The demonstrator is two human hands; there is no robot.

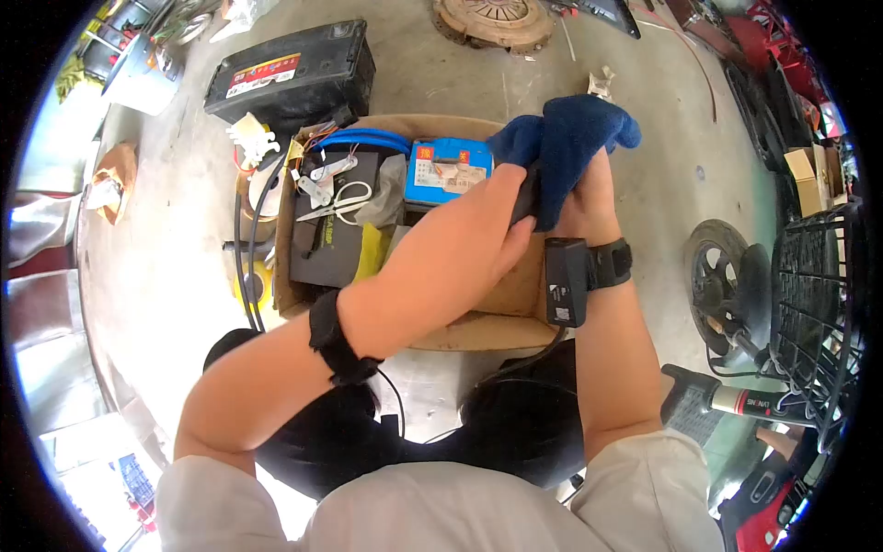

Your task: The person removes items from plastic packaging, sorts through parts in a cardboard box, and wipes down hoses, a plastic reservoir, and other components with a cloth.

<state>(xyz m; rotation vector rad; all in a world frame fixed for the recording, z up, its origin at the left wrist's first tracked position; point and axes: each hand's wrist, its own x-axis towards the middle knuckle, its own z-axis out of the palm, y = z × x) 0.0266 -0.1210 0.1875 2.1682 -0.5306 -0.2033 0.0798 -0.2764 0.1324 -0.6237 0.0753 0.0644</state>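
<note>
A dark blue cloth [575, 147] is bunched between my two hands, above the right end of an open cardboard box [441, 333]. My left hand [492, 212] reaches across to the right and is closed on a black object [526, 198], only part of which shows beside the cloth. My right hand [590, 198] is closed on the cloth from the right side, its fingers mostly hidden by the fabric. Inside the box, left of my hands, lie a blue labelled box [448, 170], white-handled scissors [349, 202], a coil of blue tubing [363, 138] and a yellow piece [371, 248].
A large black battery [294, 78] stands behind the box. A round clutch-like disc [497, 20] lies at the top. To the right are a small wheel [716, 276] and a black wire basket [814, 304]. Black cables [241, 267] hang at the box's left side.
</note>
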